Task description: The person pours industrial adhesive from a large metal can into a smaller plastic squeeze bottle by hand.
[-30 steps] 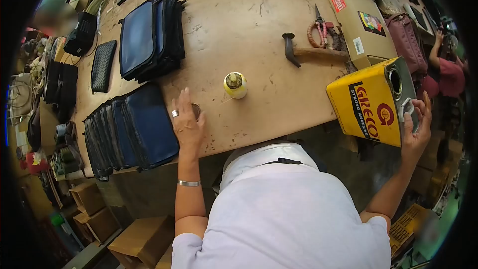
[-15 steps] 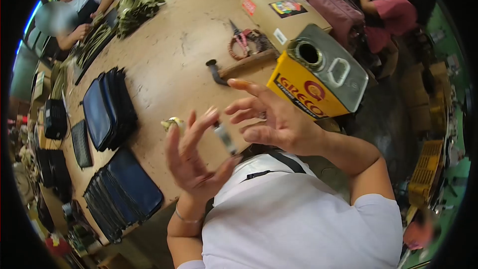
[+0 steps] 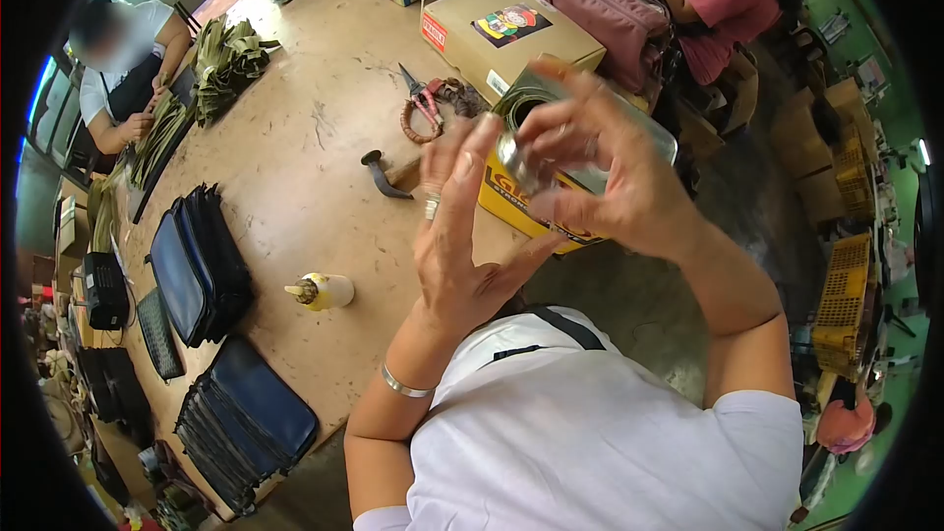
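My right hand [image 3: 615, 172] is raised in front of the yellow adhesive can [image 3: 497, 192], fingers curled round a small shiny round metal lid [image 3: 516, 159]. Motion blurs that hand slightly. Beside it, my left hand [image 3: 457, 246] is open, with a ring on one finger, the thumb stretched out to the right and the fingertips close to the lid's left side. The can's round mouth [image 3: 531, 103] shows behind my right fingers, uncovered. Left of my left wrist, a small white bottle [image 3: 336, 292] with a yellowish, crusted tip stands on the table.
Stacks of dark blue zipped pouches [image 3: 202, 261] lie at the table's left. Scissors [image 3: 421, 108] and a dark hammer head [image 3: 379, 175] lie beyond my hands, near a cardboard box [image 3: 511, 29]. One person [image 3: 128, 69] handles green strips at far left; another [image 3: 733, 20] sits at upper right.
Both hands have moved up and right, over the can. The metal piece, earlier near my left fingers, is now in my right hand. The white bottle has come into fuller view.
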### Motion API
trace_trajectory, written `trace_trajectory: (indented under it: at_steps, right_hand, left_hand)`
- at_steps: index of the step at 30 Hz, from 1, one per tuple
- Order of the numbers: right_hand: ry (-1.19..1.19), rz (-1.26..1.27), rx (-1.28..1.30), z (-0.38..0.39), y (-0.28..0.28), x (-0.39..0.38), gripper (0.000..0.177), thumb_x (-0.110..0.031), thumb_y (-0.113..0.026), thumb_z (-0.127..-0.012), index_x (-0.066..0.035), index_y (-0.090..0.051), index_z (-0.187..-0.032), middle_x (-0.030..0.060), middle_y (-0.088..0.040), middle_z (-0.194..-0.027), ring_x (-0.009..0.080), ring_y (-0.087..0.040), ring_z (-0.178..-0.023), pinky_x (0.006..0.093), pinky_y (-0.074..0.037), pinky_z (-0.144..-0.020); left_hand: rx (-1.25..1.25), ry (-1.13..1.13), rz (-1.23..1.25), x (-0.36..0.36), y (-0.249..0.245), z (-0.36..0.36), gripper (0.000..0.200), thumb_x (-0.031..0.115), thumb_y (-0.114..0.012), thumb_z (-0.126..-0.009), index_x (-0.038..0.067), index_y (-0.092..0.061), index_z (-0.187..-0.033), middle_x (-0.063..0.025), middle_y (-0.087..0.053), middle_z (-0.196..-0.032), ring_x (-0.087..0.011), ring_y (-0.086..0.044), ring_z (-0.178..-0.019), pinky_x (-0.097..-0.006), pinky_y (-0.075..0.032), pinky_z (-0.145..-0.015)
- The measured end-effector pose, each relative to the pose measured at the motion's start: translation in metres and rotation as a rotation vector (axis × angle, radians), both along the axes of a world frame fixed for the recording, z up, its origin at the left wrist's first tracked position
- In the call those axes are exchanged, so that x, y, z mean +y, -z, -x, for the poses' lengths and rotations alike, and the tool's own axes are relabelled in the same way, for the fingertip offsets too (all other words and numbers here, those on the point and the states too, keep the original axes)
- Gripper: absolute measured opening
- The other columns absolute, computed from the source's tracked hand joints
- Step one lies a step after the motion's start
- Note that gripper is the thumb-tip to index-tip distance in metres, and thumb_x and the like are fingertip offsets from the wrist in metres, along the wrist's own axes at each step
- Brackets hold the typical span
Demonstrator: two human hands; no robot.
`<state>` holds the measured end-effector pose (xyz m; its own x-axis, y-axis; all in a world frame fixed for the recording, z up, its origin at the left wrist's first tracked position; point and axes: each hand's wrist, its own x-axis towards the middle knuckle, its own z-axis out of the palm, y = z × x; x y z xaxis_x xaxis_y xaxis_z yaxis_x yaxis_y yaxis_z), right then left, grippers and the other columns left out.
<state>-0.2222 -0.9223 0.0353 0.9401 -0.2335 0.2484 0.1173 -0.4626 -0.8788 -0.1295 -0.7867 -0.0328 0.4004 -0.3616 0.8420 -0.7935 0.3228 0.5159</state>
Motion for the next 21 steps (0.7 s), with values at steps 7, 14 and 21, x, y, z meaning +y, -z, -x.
trace_trajectory:
  at_steps: [7, 14, 21]
  right_hand:
    - [0.140, 0.628, 0.104, -0.023, 0.005, -0.053, 0.063, -0.017, -0.075, -0.064, -0.006, -0.044, -0.117, 0.0115, -0.059, -0.087, 0.0275, -0.059, -0.082, 0.0349, -0.047, -0.071]
    - [0.018, 0.544, 0.156, -0.029, 0.005, -0.046, 0.053, -0.014, -0.069, -0.071, -0.002, -0.045, -0.116, 0.0136, -0.060, -0.088, 0.0241, -0.060, -0.080, 0.0330, -0.047, -0.069]
    - [0.034, 0.503, -0.076, -0.005, 0.006, -0.062, 0.060, 0.000, -0.059, -0.076, -0.006, -0.037, -0.131, 0.0106, -0.058, -0.096, 0.0151, -0.055, -0.081, 0.0315, -0.047, -0.078]
  left_hand:
    - [-0.023, -0.241, -0.302, 0.018, 0.017, -0.009, 0.053, 0.017, -0.067, -0.074, 0.005, -0.048, -0.122, -0.0168, -0.045, -0.126, -0.0331, -0.039, -0.120, -0.0428, -0.030, -0.100]
    - [-0.060, -0.208, -0.429, 0.004, 0.002, -0.012, 0.039, 0.008, -0.057, -0.077, 0.010, -0.054, -0.116, -0.0112, -0.048, -0.122, -0.0329, -0.038, -0.119, -0.0451, -0.024, -0.102]
    - [-0.440, -0.345, -0.575, -0.031, -0.012, -0.011, 0.034, 0.008, -0.057, -0.068, 0.009, -0.060, -0.101, -0.0050, -0.048, -0.114, -0.0280, -0.035, -0.120, -0.0561, -0.018, -0.100]
